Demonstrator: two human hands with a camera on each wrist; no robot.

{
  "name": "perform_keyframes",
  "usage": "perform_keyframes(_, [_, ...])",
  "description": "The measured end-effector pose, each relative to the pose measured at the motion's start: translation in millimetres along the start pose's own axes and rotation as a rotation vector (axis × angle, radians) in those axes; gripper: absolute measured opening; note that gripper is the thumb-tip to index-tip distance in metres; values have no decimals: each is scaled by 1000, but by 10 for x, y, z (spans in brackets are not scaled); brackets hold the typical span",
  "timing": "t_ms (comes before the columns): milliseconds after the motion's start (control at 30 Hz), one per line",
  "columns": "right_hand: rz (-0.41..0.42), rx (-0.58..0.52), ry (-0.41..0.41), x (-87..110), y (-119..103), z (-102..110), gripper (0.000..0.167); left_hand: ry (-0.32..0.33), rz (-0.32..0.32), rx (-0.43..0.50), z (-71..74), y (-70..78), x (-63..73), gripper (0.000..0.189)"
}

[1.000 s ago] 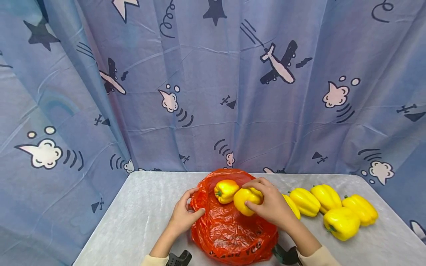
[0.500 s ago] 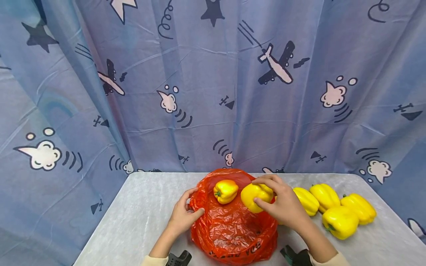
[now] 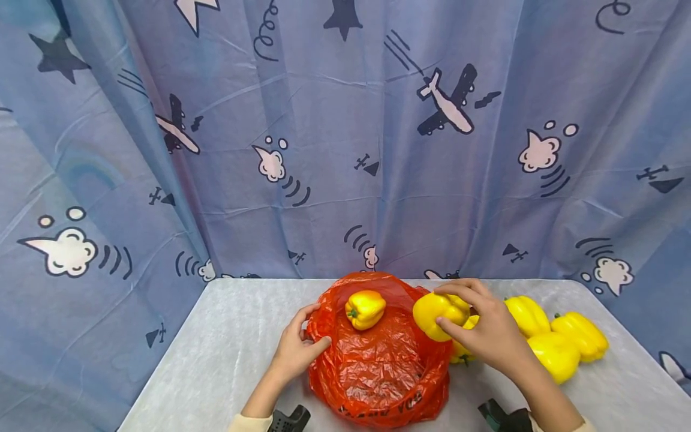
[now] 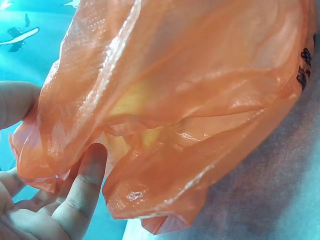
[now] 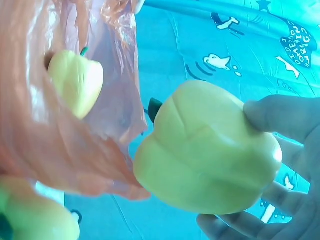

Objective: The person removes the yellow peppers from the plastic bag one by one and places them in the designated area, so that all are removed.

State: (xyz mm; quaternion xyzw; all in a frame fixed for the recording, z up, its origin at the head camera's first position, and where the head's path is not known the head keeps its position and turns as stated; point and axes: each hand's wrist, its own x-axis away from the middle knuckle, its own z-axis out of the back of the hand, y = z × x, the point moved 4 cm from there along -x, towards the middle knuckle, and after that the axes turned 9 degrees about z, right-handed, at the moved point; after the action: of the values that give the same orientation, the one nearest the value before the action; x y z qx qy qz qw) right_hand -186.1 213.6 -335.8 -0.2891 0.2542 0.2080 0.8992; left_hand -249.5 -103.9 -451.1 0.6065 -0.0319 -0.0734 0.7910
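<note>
A red plastic bag (image 3: 378,372) stands with its mouth open on the table, and one yellow bell pepper (image 3: 365,310) lies inside it. My left hand (image 3: 297,345) holds the bag's left rim between thumb and fingers; in the left wrist view the thin plastic (image 4: 165,100) hangs between them. With thumb and fingertips my right hand (image 3: 488,324) grips another yellow bell pepper (image 3: 439,316) at the bag's right rim. That held pepper (image 5: 210,150) appears beside the bag's edge in the right wrist view, its green stem toward the bag.
Several more yellow bell peppers (image 3: 580,337) lie on the grey-white table (image 3: 232,336) at the right, one partly hidden behind my right hand. A blue patterned curtain (image 3: 324,120) hangs beyond the table's far edge. Black wrist devices (image 3: 291,418) show near both forearms.
My right hand has moved right with the pepper in its grip, from over the bag's opening to its right rim. The left hand and the pepper inside the bag stay put.
</note>
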Motion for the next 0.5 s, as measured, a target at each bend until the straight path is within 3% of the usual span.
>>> perform_keyframes(200, [-21, 29, 0, 87, 44, 136, 42, 8, 4, 2, -1, -13, -9, 65])
perform_keyframes(267, [-20, 40, 8, 120, 50, 179, 42, 13, 8, -11, -1, 72, 26, 64])
perform_keyframes(400, [-25, 76, 24, 180, 77, 264, 44, 6, 5, -35, 4, 80, 28, 63])
perform_keyframes(500, [-10, 111, 45, 224, 114, 313, 45, -1, 6, -30, 3, -16, -16, 64])
